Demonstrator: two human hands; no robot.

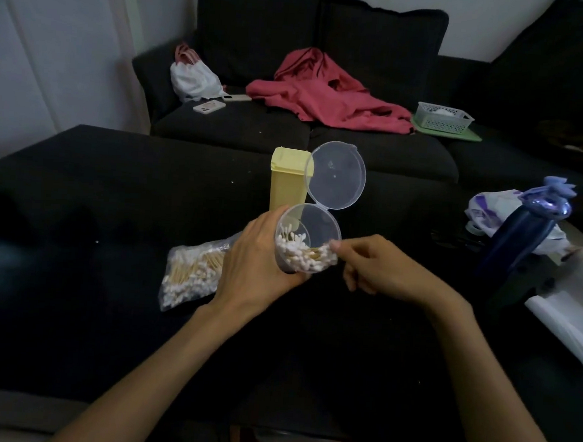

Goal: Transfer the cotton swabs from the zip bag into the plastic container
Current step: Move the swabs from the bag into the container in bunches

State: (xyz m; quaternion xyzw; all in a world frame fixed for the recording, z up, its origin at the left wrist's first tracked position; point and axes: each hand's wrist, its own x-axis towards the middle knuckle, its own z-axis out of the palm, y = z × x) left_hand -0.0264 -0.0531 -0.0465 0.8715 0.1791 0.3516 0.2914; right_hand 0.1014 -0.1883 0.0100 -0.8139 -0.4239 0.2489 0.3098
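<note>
A round clear plastic container point(320, 222) is tilted toward me above the dark table, its hinged lid point(337, 175) swung open and standing up behind it. My left hand point(257, 263) grips the container round its side. A pile of cotton swabs point(301, 254) lies inside against the lower wall. My right hand point(372, 266) reaches to the container's right rim, thumb and fingertips pinched at the swabs there. The zip bag point(189, 274), with many swabs in it, lies flat on the table left of my left hand.
A yellow box point(287, 183) stands just behind the container. A dark blue bottle point(517, 241), crumpled bags and white paper point(563, 326) crowd the table's right side. On the sofa behind lie a red garment point(328, 96), a white bag point(193, 78), phones and a basket point(443, 117).
</note>
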